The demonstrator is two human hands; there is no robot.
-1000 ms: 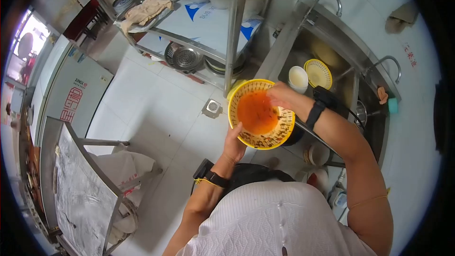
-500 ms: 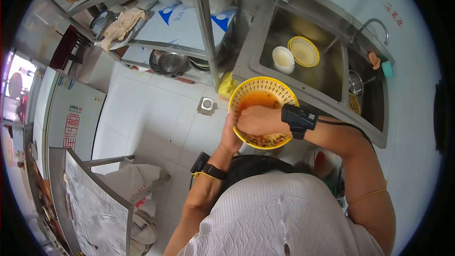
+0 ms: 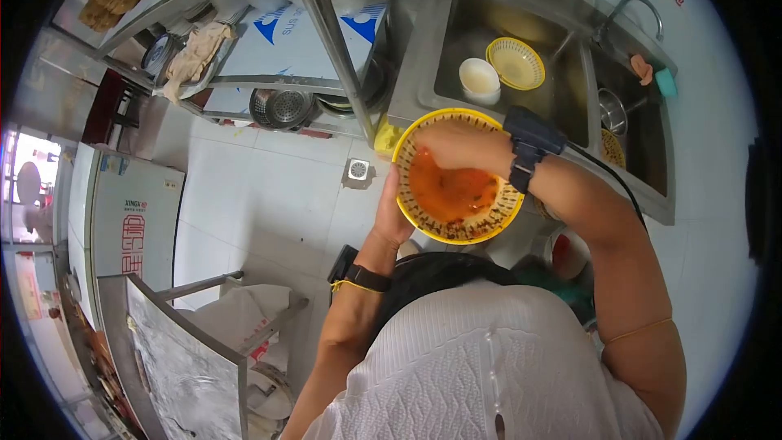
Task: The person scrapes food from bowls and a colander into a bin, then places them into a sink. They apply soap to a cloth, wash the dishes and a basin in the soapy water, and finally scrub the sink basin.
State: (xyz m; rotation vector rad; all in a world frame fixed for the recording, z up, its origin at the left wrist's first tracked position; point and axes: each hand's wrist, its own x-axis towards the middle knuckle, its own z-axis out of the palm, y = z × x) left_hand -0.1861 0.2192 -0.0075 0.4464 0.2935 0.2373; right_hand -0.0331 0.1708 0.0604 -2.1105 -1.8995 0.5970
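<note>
Yellow-rimmed bowl (image 3: 505,204), pale wall dark-patterned, orange-red liquid (image 3: 444,187) pooled inside

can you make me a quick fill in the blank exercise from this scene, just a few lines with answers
1. The left hand holds the bowl, and the ____ hand is inside it.
2. The rim of this held bowl is ____ in colour.
3. The white bowl sits in the ____.

Missing words: right; yellow; sink
</note>
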